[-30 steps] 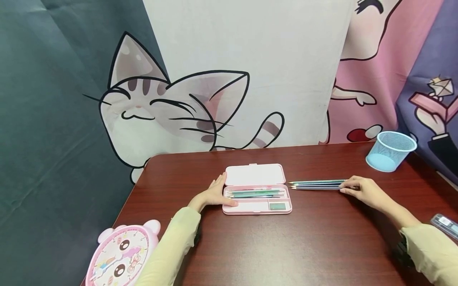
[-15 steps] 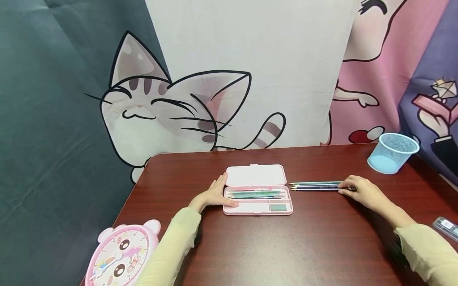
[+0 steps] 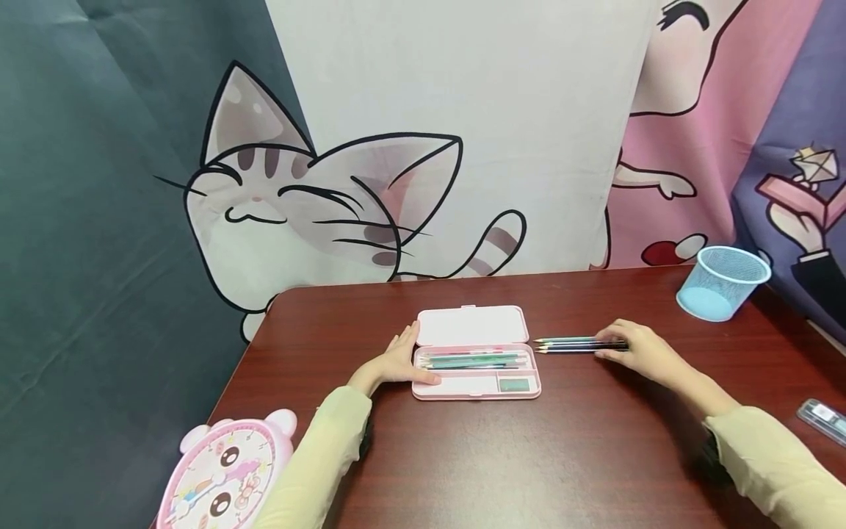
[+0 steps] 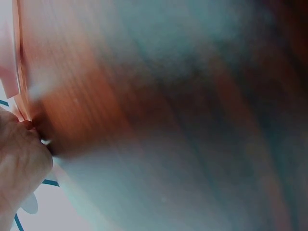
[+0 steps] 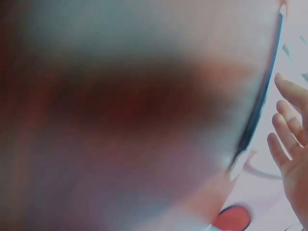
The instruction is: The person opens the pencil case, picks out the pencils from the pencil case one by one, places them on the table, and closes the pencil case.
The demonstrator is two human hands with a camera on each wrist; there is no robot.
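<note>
A pink pencil case (image 3: 476,395) lies with its lid (image 3: 472,325) folded back, showing several green and dark pencils (image 3: 472,360) and a green eraser (image 3: 514,385). My left hand (image 3: 393,364) rests at its left edge, fingers straight and thumb over the front compartment. In the left wrist view that hand (image 4: 21,161) shows only in part, beside the case's edge. Right of the case lies a bundle of several loose pencils (image 3: 565,344), sharpened tips toward the case. My right hand (image 3: 634,350) holds them between thumb and fingers; its palm hides part of their far ends.
A blue mesh pen holder (image 3: 723,283) stands at the back right of the brown table (image 3: 502,463). A pink clock (image 3: 228,474) lies at the front left, by the left sleeve. A small clear case (image 3: 822,420) is at the right edge. Printed curtains hang behind.
My right hand has moved left along the loose pencils, nearer the case, while their tips stay in place. My left hand and the case have not moved.
</note>
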